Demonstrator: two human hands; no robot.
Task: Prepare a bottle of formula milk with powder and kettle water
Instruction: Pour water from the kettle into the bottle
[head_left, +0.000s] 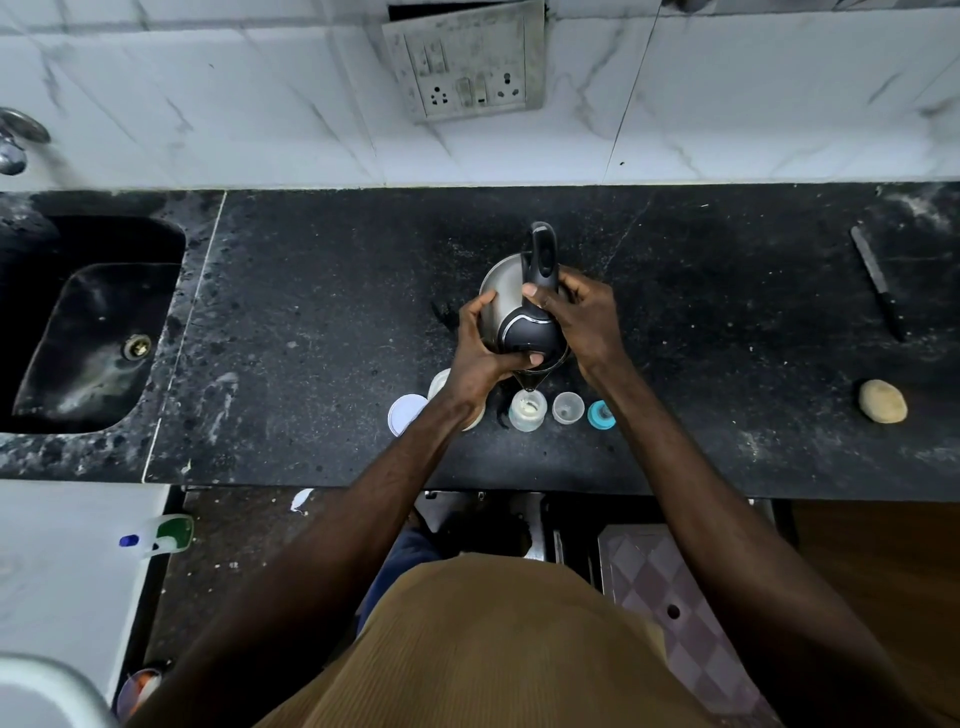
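Okay, head view: left hand (483, 345) grips the kettle (522, 317) by its steel side, and right hand (584, 319) is curled round the handle base. The kettle is tilted, spout just above the open bottle (528, 411) on the black counter (311, 322). A clear cap (567, 408) and a teal ring (601, 414) stand just beside the bottle.

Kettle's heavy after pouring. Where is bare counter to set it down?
Bare: the wide stretch between sink and white lid, and between teal cap and potato. Crowded: the front row around the bottle, under the kettle.
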